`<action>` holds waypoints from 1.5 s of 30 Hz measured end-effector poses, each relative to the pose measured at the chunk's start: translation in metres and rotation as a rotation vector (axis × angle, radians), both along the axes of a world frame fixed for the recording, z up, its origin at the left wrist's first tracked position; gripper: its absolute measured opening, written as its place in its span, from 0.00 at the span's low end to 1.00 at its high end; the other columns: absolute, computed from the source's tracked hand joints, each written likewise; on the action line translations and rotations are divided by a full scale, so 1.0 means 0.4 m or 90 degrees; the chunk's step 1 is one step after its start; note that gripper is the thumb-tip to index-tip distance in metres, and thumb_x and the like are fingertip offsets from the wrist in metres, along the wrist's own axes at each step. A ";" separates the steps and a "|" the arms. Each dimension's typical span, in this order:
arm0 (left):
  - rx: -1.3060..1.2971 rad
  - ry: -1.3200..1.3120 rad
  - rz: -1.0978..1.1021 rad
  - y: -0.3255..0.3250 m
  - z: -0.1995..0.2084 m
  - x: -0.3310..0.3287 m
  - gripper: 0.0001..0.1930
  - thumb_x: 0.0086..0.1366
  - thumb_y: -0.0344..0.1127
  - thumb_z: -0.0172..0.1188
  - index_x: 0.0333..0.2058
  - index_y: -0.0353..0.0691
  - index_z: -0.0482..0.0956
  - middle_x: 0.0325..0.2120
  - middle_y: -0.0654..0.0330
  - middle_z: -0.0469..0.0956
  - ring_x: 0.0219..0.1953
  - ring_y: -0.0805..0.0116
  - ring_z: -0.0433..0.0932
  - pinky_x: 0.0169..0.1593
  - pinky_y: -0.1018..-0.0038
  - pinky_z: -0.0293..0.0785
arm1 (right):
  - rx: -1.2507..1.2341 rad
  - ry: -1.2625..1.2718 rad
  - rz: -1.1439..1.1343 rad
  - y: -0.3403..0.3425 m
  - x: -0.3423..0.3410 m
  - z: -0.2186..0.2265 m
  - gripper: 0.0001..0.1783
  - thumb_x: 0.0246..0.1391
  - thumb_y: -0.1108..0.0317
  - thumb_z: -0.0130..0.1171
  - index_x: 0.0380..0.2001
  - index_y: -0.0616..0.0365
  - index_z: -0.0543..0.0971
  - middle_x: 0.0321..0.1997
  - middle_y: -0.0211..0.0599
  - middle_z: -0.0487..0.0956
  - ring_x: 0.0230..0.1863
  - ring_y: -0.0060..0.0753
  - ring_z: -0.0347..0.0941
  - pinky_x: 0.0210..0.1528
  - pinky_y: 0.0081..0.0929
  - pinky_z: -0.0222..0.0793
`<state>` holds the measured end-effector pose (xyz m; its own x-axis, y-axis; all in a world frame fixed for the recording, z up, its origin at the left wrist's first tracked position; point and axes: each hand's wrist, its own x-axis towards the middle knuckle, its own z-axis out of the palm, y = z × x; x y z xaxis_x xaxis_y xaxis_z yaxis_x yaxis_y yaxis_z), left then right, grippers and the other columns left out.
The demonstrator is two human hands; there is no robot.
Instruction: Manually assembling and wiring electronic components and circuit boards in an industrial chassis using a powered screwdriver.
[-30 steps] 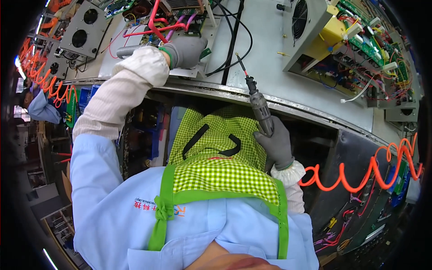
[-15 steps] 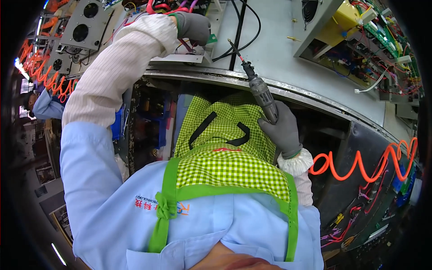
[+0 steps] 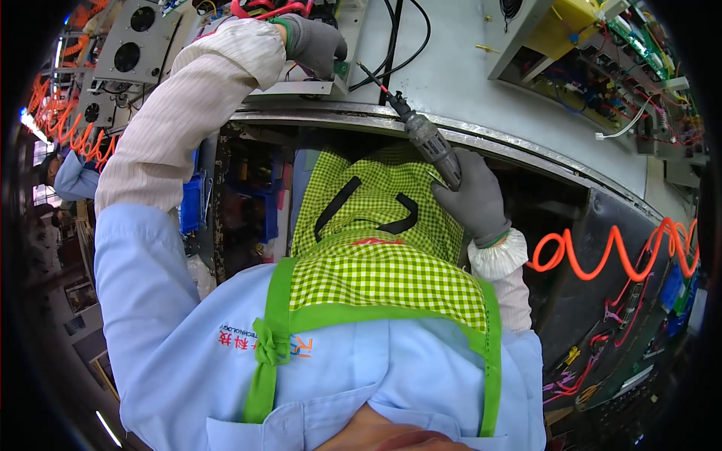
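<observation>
My right hand (image 3: 479, 194), in a grey glove, is wrapped round the rear end of a grey power screwdriver (image 3: 430, 143). The tool is held above the front edge of the bench, its long thin bit pointing up and left toward a metal chassis (image 3: 299, 87). My left hand (image 3: 317, 49), also gloved, reaches over this chassis with its fingers curled down. Whatever those fingers hold is hidden behind the glove. Red and pink cables (image 3: 274, 9) run beside the left wrist, and a small green circuit board (image 3: 342, 69) shows by the fingertips.
Black cables (image 3: 391, 45) cross the grey bench top (image 3: 451, 83). An open unit with a yellow block (image 3: 562, 30) and circuit boards stands at the right. Grey housings with fans (image 3: 135, 49) are at the far left. A coiled orange hose (image 3: 594, 255) hangs right of my arm.
The screwdriver has shifted slightly left, its bit now nearer the chassis. My left hand stays over the chassis with its fingers curled.
</observation>
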<state>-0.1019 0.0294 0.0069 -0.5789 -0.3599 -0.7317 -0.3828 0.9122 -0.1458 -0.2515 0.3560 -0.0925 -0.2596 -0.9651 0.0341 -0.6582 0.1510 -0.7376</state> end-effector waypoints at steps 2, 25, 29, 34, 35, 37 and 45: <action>-0.033 0.063 -0.007 0.010 0.001 0.005 0.22 0.51 0.36 0.62 0.47 0.38 0.80 0.40 0.50 0.82 0.44 0.53 0.81 0.49 0.64 0.76 | 0.005 0.077 0.011 -0.009 -0.014 0.006 0.30 0.38 0.62 0.67 0.48 0.55 0.72 0.39 0.47 0.75 0.36 0.53 0.77 0.37 0.44 0.75; -0.091 0.174 -0.056 0.034 -0.003 0.039 0.15 0.53 0.34 0.62 0.40 0.40 0.81 0.35 0.53 0.81 0.41 0.54 0.81 0.48 0.62 0.76 | 0.077 0.216 0.076 -0.094 -0.054 0.021 0.29 0.39 0.62 0.65 0.48 0.55 0.71 0.40 0.47 0.75 0.35 0.51 0.79 0.36 0.42 0.77; -0.099 0.163 -0.056 0.036 0.001 0.039 0.12 0.56 0.34 0.61 0.39 0.39 0.81 0.34 0.53 0.81 0.40 0.55 0.81 0.48 0.62 0.77 | 0.068 0.270 0.118 -0.130 -0.092 0.057 0.31 0.39 0.63 0.66 0.51 0.54 0.71 0.42 0.45 0.75 0.36 0.53 0.77 0.38 0.43 0.75; -0.114 0.110 -0.045 0.036 0.002 0.038 0.10 0.59 0.34 0.60 0.39 0.39 0.81 0.33 0.53 0.81 0.39 0.55 0.81 0.47 0.62 0.77 | -0.011 0.419 0.163 -0.198 -0.157 0.114 0.28 0.42 0.66 0.64 0.50 0.53 0.70 0.40 0.43 0.75 0.36 0.50 0.78 0.36 0.42 0.76; -0.111 0.117 -0.045 0.034 0.004 0.042 0.10 0.59 0.33 0.60 0.40 0.39 0.80 0.33 0.53 0.80 0.39 0.55 0.81 0.47 0.62 0.77 | -0.009 0.408 0.170 -0.211 -0.163 0.123 0.28 0.42 0.66 0.64 0.50 0.53 0.70 0.40 0.43 0.75 0.36 0.50 0.78 0.36 0.42 0.76; -0.146 0.129 -0.079 0.035 0.004 0.049 0.11 0.60 0.33 0.61 0.41 0.40 0.80 0.34 0.54 0.80 0.39 0.55 0.81 0.47 0.62 0.76 | 0.009 0.471 0.213 -0.232 -0.170 0.138 0.26 0.45 0.67 0.65 0.49 0.53 0.70 0.43 0.41 0.75 0.38 0.47 0.80 0.37 0.42 0.78; -0.162 0.080 -0.069 0.023 -0.018 0.049 0.09 0.60 0.33 0.61 0.39 0.39 0.80 0.34 0.54 0.80 0.39 0.56 0.81 0.46 0.63 0.76 | 0.055 0.480 0.208 -0.244 -0.151 0.139 0.25 0.47 0.65 0.65 0.50 0.54 0.70 0.44 0.42 0.75 0.39 0.47 0.80 0.42 0.42 0.78</action>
